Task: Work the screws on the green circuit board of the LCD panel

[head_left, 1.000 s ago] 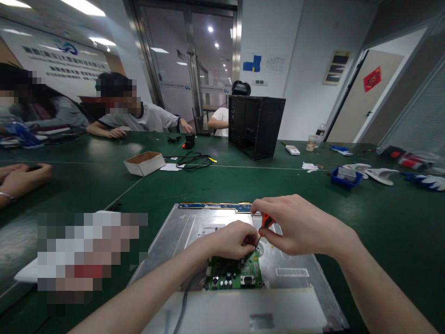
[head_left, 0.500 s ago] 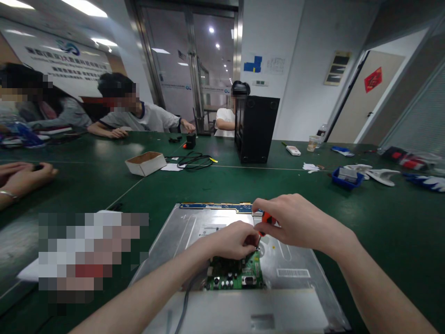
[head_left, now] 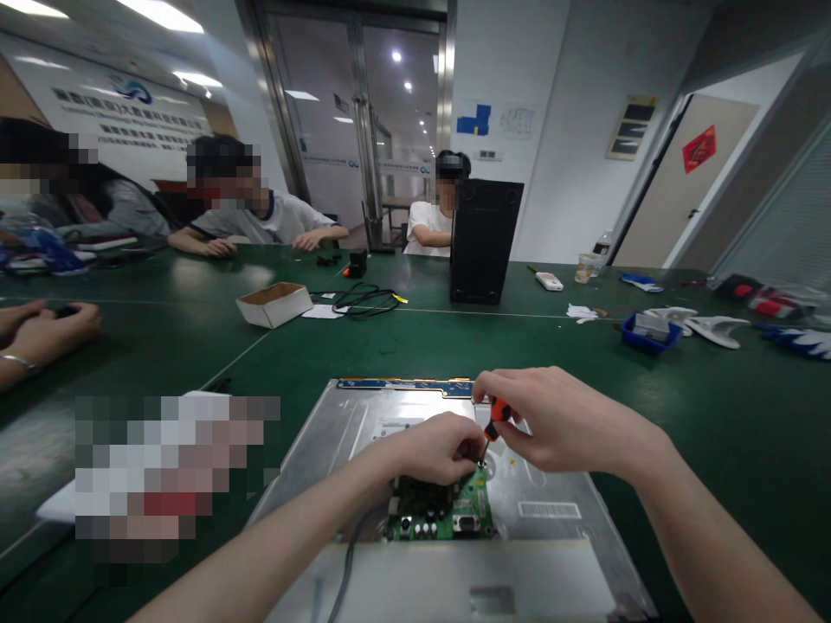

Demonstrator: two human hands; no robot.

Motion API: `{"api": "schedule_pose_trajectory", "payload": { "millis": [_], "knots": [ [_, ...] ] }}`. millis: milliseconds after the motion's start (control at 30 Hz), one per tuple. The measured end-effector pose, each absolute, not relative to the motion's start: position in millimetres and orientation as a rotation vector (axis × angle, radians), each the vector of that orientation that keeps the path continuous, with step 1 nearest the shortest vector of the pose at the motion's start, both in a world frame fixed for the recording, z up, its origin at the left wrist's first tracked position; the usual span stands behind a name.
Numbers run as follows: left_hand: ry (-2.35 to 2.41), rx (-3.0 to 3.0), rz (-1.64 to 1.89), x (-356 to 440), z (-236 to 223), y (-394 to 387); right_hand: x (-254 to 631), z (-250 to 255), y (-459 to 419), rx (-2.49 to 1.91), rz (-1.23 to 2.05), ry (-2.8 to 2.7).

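My right hand (head_left: 564, 420) is closed round the red-and-black handle of a screwdriver (head_left: 498, 417). The screwdriver leans, its tip down at the upper right corner of a green circuit board (head_left: 477, 502). Close by the tip, my left hand (head_left: 432, 446) has its thumb and fingers pinched together; whatever is between them is hidden. That board is on the silver metal back of a flat display panel (head_left: 551, 484), lying on the table. A narrow blue circuit strip (head_left: 396, 387) runs along the panel's far edge, and a grey cable (head_left: 347, 567) crosses its near left part.
A black computer case (head_left: 486, 242) stands across the green table (head_left: 363, 350), a co-worker behind it. Left of it are a coiled black cable (head_left: 367, 299) and an open white box (head_left: 276, 307). A blue tray (head_left: 649, 336) is at the right. Another person's hands (head_left: 52, 333) are at far left.
My right fingers have shifted on the screwdriver handle, while its tip and my left hand stay put. The black case has been turned, and a co-worker's hand has drawn back from a small black object.
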State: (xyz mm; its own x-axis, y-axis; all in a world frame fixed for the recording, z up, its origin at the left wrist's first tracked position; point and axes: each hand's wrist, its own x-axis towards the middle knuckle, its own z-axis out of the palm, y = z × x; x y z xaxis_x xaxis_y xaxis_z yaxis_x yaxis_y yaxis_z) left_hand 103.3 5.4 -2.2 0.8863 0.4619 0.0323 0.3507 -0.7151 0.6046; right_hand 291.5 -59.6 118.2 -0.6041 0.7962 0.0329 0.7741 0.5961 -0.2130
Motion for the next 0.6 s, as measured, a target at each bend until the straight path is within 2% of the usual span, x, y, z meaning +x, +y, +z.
{"api": "schedule_pose_trajectory", "payload": {
  "millis": [400, 600],
  "knots": [
    [0.528, 2.492, 0.098, 94.9, 15.0, 8.9, 292.6, 118.0, -59.7, -1.329, 0.271, -2.692],
    [0.588, 2.464, 0.187, 89.0, 21.6, 10.9, 292.0, 118.8, -59.1, -1.33, 0.219, -2.725]
  ]
}}
